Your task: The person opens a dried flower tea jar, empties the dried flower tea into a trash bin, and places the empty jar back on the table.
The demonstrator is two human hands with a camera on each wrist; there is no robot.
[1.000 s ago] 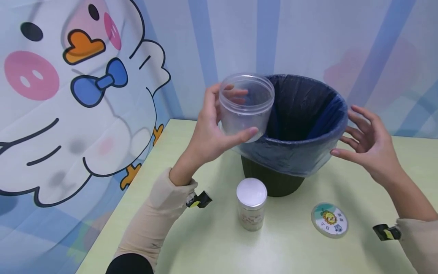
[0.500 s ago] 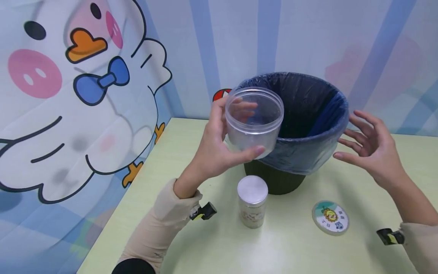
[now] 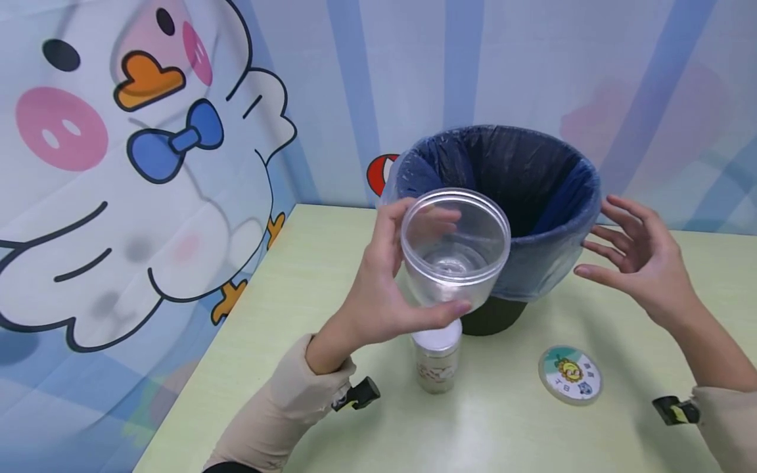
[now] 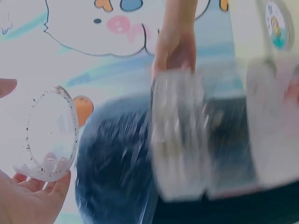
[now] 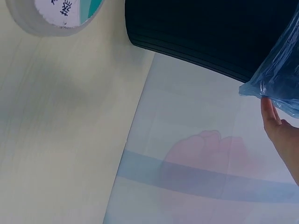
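My left hand [image 3: 384,289] holds a clear plastic jar [image 3: 455,263], thumb on the near side and fingers around the far side. No lid is on it, and its mouth tilts toward the head camera. In the left wrist view the jar [image 4: 51,135] shows dark specks around its round end. My right hand [image 3: 641,256], fingers loosely bent, is beside the right side of a dark bin [image 3: 497,315]. In the right wrist view its fingertips [image 5: 267,103] meet the edge of the bin's blue plastic liner [image 5: 282,70]; whether they press it cannot be told.
Below the held jar stands a smaller jar [image 3: 436,368] with a white lid, partly covered by my left hand and large and blurred in the left wrist view. A round printed lid [image 3: 570,376] lies on the pale table [image 3: 514,433]. Behind hangs a cartoon-printed backdrop [image 3: 402,66].
My left hand has brought the clear jar down and to the right, away from the bin's rim toward me, with its mouth turned more to the camera. The right hand has barely moved.
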